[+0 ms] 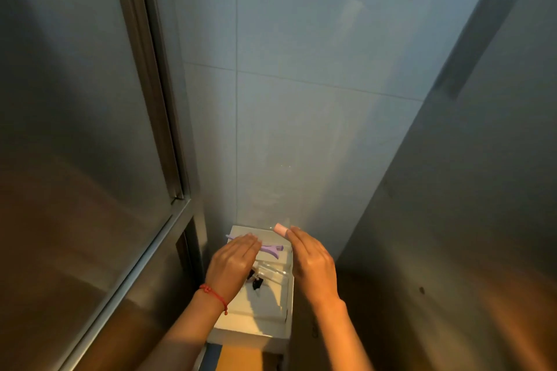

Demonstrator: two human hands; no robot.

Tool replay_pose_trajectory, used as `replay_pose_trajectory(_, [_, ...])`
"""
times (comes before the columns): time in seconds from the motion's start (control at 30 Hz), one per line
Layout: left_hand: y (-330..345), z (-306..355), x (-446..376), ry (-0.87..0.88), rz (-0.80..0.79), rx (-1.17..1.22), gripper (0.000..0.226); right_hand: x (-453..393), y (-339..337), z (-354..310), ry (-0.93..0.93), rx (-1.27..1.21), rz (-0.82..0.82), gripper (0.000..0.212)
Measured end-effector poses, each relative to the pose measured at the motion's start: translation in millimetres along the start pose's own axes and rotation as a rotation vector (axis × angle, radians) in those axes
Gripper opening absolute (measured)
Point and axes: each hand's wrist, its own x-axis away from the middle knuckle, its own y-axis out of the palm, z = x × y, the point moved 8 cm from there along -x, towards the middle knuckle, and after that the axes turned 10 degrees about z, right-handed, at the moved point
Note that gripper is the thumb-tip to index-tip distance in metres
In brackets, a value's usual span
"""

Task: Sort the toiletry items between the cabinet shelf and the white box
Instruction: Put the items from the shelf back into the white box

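Observation:
A white box (256,327) stands low in the middle, against the tiled wall. Inside it lie a purple hair clip (272,249), small black clips (256,282) and a clear tube-like item (272,271). My left hand (233,265) hovers palm-down over the box's left side, its fingertips on or just above the purple hair clip; a red string bracelet circles the wrist. My right hand (313,262) reaches over the box's right edge, holding a small pink cylinder (281,229) at its fingertips above the far rim.
A metal-framed glass cabinet door (90,159) fills the left. A grey panel (467,190) rises on the right. The pale tiled wall (301,84) lies straight ahead. Below the box a blue and orange surface (238,358) shows.

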Motion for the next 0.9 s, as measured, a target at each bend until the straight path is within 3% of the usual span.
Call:
replay_pose_trajectory(0.47, [64.2, -21.3, 35.9, 0.024, -0.097, 0.006, 0.06, 23.0, 77.8, 39.0, -0.086, 0.05, -0.063, 0.061])
replay_pose_trajectory(0.53, [73.6, -25.2, 40.4, 0.03, -0.076, 0.007, 0.042, 29.4, 90.0, 44.0, -0.09, 0.046, -0.072, 0.061])
replay_pose_trajectory(0.57, [76.3, -23.3, 44.4, 0.07, -0.025, 0.006, 0.02, 33.3, 96.2, 46.6, -0.088, 0.044, -0.079, 0.061])
replay_pose_trajectory(0.6, [79.0, -24.4, 47.6, 0.075, -0.003, 0.009, 0.024, 37.0, 102.3, 49.2, -0.087, 0.041, -0.085, 0.061])
replay_pose_trajectory(0.67, [90.5, -28.4, 59.3, 0.084, 0.018, -0.028, 0.056, 46.1, 115.5, 53.3, -0.084, 0.037, -0.103, 0.06])
replay_pose_trajectory(0.7, [94.4, -30.5, 62.5, 0.074, 0.016, -0.043, 0.053, 51.5, 121.9, 53.9, -0.085, 0.036, -0.112, 0.059])
replay_pose_trajectory(0.77, [103.8, -30.0, 69.4, 0.085, 0.0, -0.061, 0.015, 62.0, 133.0, 55.7, -0.083, 0.039, -0.132, 0.061])
replay_pose_trajectory(0.83, [118.4, -34.9, 74.8, 0.044, -0.085, -0.038, 0.041, 71.3, 143.0, 60.4, -0.062, 0.04, -0.152, 0.063])
replay_pose_trajectory(0.9, [128.9, -39.5, 80.7, 0.005, -0.11, -0.02, 0.053, 79.6, 152.0, 65.5, -0.044, 0.04, -0.154, 0.064])
